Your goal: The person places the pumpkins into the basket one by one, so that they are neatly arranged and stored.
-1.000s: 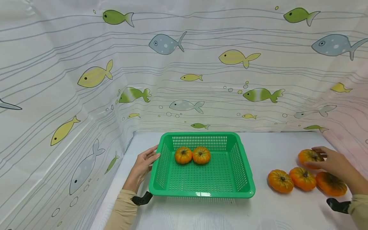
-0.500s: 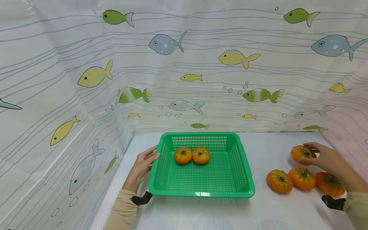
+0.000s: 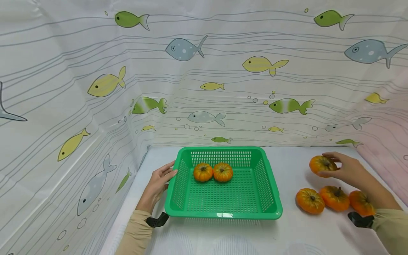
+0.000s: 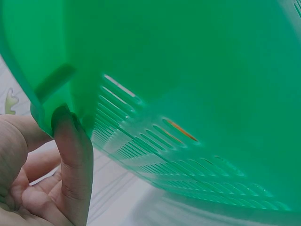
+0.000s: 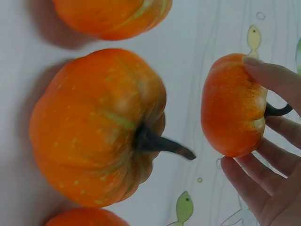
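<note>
My right hand (image 3: 347, 170) grips a small orange pumpkin (image 3: 320, 165) between thumb and fingers, above the right part of the table. In the right wrist view that pumpkin (image 5: 231, 108) has its dark curved stem toward the palm. At the left, my left hand (image 3: 158, 181) holds the side rim of a green plastic basket (image 3: 223, 215); the left wrist view shows a digit bent over the rim (image 4: 44, 117). Inside the basket two pumpkins, one on the left (image 3: 203, 173) and one on the right (image 3: 223, 173), sit side by side near the back.
In front of the held pumpkin, three more stand in a row: a left one (image 3: 310, 200), a middle one (image 3: 334, 198) and a right one (image 3: 360, 202), partly behind the forearm. A fish-print sheet (image 3: 236, 81) hangs behind and beside the white table (image 3: 290, 233).
My right hand has lifted the pumpkin from behind the row and carried it leftward and slightly up in the head view. The left hand and basket have stayed put.
</note>
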Demonstrator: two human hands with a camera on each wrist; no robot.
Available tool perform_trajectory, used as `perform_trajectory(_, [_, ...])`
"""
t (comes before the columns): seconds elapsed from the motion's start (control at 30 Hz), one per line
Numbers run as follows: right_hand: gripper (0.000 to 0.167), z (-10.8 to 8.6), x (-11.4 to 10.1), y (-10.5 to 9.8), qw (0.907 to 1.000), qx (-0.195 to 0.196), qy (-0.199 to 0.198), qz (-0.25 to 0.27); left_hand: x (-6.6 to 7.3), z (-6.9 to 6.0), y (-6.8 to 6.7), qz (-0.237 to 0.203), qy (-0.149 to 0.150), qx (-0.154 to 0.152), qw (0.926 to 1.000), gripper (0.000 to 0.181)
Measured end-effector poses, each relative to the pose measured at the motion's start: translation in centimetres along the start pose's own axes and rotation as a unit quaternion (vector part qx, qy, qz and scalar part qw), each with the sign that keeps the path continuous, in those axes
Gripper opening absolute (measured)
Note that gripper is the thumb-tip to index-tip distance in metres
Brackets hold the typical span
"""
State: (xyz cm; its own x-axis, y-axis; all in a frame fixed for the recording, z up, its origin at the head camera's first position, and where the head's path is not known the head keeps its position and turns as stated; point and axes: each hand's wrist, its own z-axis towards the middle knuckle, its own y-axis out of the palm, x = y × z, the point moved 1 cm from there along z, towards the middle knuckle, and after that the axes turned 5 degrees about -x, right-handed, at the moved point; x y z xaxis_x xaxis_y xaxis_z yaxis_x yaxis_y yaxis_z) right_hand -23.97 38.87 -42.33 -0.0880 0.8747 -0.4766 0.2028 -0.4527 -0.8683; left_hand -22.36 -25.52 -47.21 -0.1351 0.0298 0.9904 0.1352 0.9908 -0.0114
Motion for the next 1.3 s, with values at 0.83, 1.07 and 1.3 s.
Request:
perform_trajectory(0.83, [0.087, 2.3, -7.6, -1.4, 0.9950, 0.007, -0.099, -0.011, 0.1, -0.1, 0.0, 0.004, -0.002, 0.000, 1.0000, 0.060])
perform_trajectory(1.07, [0.080, 3.0, -10.5, -1.5, 0.9903, -0.006, -0.139, -0.008, 0.0, -0.1, 0.1, 0.002, -0.001, 0.000, 1.0000, 0.060])
perform_trajectory(1.3, [0.076, 3.5, -12.6, -1.5, 0.9848, -0.013, -0.173, 0.000, 0.0, 0.0, 0.1, 0.001, -0.001, 0.002, 1.0000, 0.060])
